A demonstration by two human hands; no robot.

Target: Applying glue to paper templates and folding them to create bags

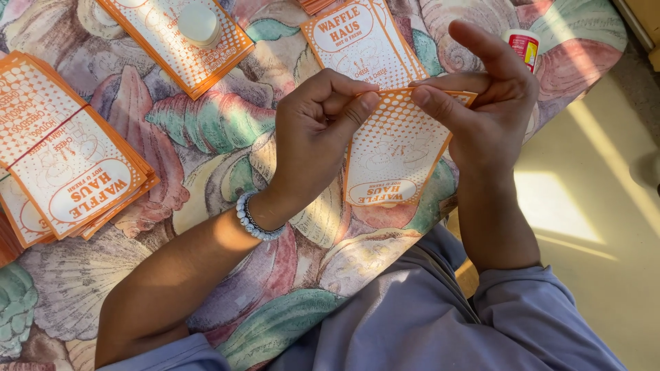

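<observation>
Worktop (206,148) under a shell-print cloth, sunlit; everything lies flat on it, within arm's reach of the grips.

Stacks: a big fanned stack (69,172) of orange-and-white paper sleeves well left of the left grip, edges splayed, probably so single sheets lift off easily. A second stack (172,34) up-left of it, with a white round lid (199,24) on top, likely as a weight. A few more sleeves (357,41) just above both grips, partly under the held one.

Held sleeve (395,154): between the two grips, raised a little off the cloth as far as I can tell. Long axis runs away from the person, tilted slightly right at the top. Printed oval end points toward the person, dotted end up at the fingers.

Left hand (320,127): thumb and fingers pressed together, pinching the sleeve's top-left corner. Beaded bracelet (258,220) at the wrist.

Right hand (485,103): pinching the top-right corner, index finger lifted clear. The two-corner hold looks like it is working the top edge apart.

Small white bottle (524,47) with a red label just beyond the right grip, mostly hidden by it.
</observation>
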